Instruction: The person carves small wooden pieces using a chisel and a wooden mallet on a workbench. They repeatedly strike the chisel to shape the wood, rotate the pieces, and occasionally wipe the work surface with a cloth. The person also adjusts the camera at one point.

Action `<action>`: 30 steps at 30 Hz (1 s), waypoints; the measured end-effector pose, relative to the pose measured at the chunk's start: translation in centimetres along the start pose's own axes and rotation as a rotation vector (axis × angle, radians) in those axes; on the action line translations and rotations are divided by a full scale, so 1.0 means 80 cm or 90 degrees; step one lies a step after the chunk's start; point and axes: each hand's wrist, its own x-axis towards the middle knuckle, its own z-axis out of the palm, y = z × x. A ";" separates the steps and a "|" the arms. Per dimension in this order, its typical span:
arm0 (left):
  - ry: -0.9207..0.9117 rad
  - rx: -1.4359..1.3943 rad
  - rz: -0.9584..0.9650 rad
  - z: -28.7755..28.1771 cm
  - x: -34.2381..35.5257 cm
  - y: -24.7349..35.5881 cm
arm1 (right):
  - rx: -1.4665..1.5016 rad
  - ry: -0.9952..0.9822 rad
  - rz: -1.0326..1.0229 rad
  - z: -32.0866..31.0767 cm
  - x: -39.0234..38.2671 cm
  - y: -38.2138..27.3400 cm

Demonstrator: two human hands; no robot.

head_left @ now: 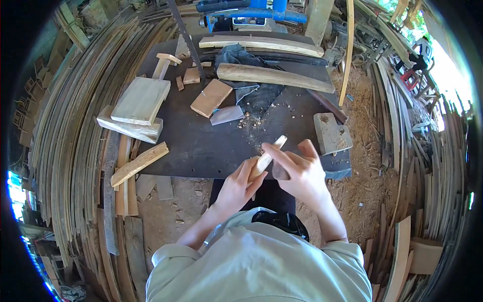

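My left hand (pixel 238 185) is closed round the lower part of a short, pale wooden stick (pixel 265 160), which slants up to the right over the table's near edge. My right hand (pixel 305 173) is beside the stick, its index finger reaching across to the wood. Under its curled fingers is a small brownish-grey piece (pixel 279 171), mostly hidden, so its kind does not show. Beyond the stick, wood crumbs (pixel 251 122) lie scattered on the dark tabletop (pixel 201 146). A grey sheet, perhaps sandpaper (pixel 227 115), rests by a flat brown wooden block (pixel 212 97).
Thick wooden blocks (pixel 141 100) are stacked at the table's left, near a rough wood strip (pixel 139 164). A pale worn block (pixel 332 133) sits at the right edge. Long planks (pixel 269 75) and dark cloth (pixel 259 95) lie farther back. Stacked timber (pixel 85 110) lines the left side.
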 end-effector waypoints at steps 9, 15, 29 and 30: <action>0.066 -0.123 -0.350 -0.044 -0.044 -0.021 | 0.134 0.445 0.030 -0.127 -0.043 0.007; 0.155 -0.061 -0.181 -0.053 -0.068 -0.047 | 0.505 0.543 -0.077 -0.141 -0.062 0.038; 0.088 -0.021 0.107 -0.063 -0.059 -0.027 | 0.377 0.123 -0.022 -0.078 -0.002 -0.058; 0.083 -0.021 0.115 -0.062 -0.058 -0.025 | 0.361 0.097 -0.004 -0.073 0.001 -0.063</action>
